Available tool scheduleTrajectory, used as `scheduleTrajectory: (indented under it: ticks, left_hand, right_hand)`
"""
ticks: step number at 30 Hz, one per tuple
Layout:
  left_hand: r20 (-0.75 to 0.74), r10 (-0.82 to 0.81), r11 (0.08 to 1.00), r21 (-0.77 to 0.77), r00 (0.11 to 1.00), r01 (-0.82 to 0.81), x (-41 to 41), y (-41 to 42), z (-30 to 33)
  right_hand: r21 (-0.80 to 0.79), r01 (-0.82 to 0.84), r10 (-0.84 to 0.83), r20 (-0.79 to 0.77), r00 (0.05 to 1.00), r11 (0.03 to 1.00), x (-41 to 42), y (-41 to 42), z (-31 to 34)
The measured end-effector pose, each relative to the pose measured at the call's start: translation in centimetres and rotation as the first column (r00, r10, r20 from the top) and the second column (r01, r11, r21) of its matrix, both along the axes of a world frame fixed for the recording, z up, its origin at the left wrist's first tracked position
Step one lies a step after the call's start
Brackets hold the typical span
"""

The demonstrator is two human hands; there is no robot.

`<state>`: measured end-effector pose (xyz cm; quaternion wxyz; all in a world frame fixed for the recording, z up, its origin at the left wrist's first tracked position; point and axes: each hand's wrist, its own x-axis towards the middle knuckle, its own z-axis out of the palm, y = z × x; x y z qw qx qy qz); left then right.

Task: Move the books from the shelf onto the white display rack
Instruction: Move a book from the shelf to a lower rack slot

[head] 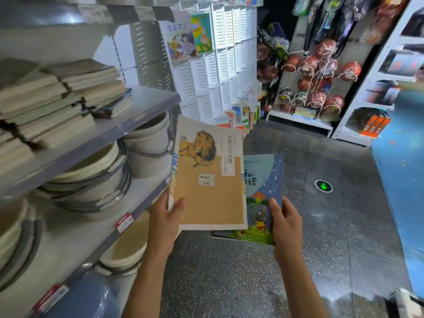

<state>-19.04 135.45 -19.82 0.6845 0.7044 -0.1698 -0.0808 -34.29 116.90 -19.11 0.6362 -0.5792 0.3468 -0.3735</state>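
Observation:
My left hand [165,220] grips the lower left corner of an orange book with a lion on its cover [207,180], thumb on the front. My right hand [286,222] grips the right edge of a blue picture book [263,191] that lies partly under the lion book. Both books are held in the air over the floor. Stacks of books [59,99] lie flat on the grey shelf [137,115] at the left. The white display rack [218,70] stands ahead, with two picture books [185,37] in its upper pockets and several more low down.
Below the book shelf stand white buckets [146,143] and stacked basins [91,175]. Basketballs [321,72] hang on a rack at the back right. A blue surface [401,168] edges the right side. Speckled dark floor [321,226] lies between.

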Motion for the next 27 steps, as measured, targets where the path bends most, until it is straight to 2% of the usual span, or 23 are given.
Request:
scheduleTrajectory:
  ticks: [6, 11, 15, 19, 23, 27]
  left_hand:
    - [0.011, 0.028, 0.998, 0.05, 1.0, -0.028, 7.0, -5.8, -1.8]
    - [0.079, 0.035, 0.995, 0.089, 0.996, -0.041, 10.1, -11.6, -2.0]
    - [0.066, -0.027, 0.994, 0.103, 0.997, 0.02, 11.4, -17.9, -2.5]
    - [0.06, -0.111, 0.99, 0.099, 0.992, 0.104, 11.5, -25.2, -2.6]
    - [0.009, -0.159, 0.987, 0.032, 0.987, 0.159, 11.5, -33.5, -3.2]
    - [-0.079, -0.221, 0.975, -0.047, 0.972, 0.218, 11.5, -41.9, -2.3]
  right_hand:
    - [-0.236, 0.189, -0.201, -0.029, 0.979, 0.953, 3.9, -6.2, 0.6]
    - [-0.312, 0.287, -0.31, -0.023, 0.951, 0.906, 4.8, -11.0, 1.2]
    - [-0.299, 0.329, -0.342, 0.006, 0.94, 0.896, 5.5, -15.5, 1.2]
    - [-0.238, 0.289, -0.288, 0.039, 0.957, 0.927, 7.0, -20.9, 0.5]
    - [-0.17, 0.245, -0.24, 0.052, 0.969, 0.954, 8.6, -28.0, -0.1]
    - [-0.089, 0.174, -0.174, 0.0, 0.985, 0.981, 9.7, -36.5, 0.2]
